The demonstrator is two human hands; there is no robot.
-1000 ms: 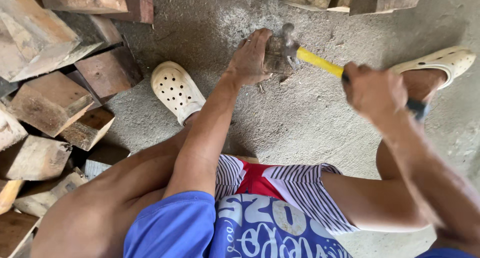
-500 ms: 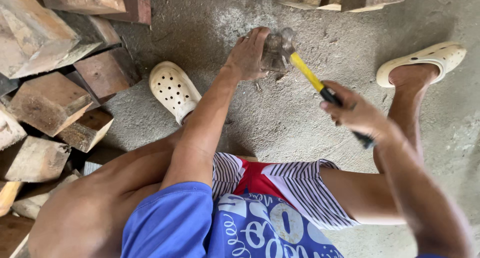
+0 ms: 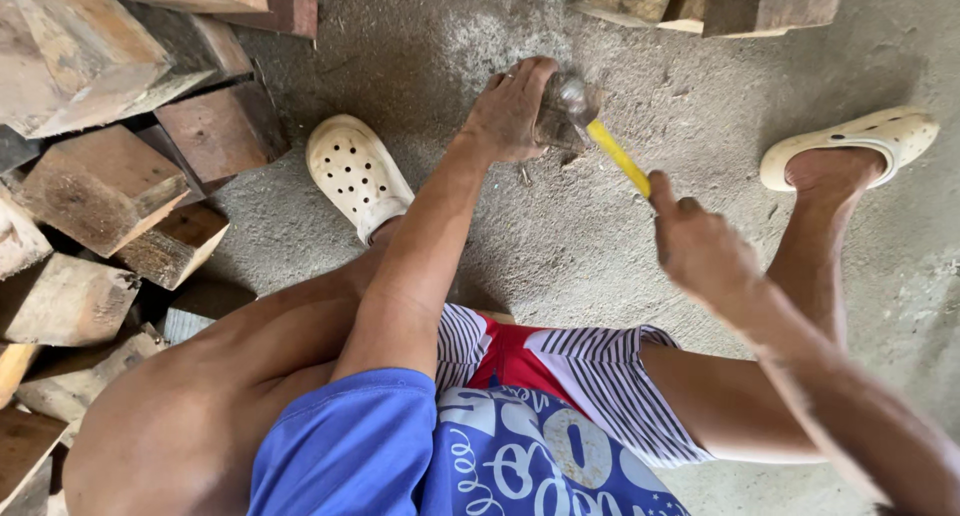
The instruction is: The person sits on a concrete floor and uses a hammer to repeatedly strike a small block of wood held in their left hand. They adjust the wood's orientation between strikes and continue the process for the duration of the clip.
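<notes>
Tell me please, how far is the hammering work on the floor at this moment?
Done: pale dust already lies on the concrete floor around the spot, perhaps from blows. In hand: the left hand steadies a small grey piece on the floor, and the right hand brings the yellow-handled hammer onto it. Left: the piece looks whole, though it is blurred.

Hammer [image 3: 590, 126]: glossy yellow handle, dull metal head. Floor [image 3: 620, 246]: rough, dusty concrete. Blocks [image 3: 100, 186]: rough-sawn wood. Clogs [image 3: 355, 171]: matt plastic.
</notes>
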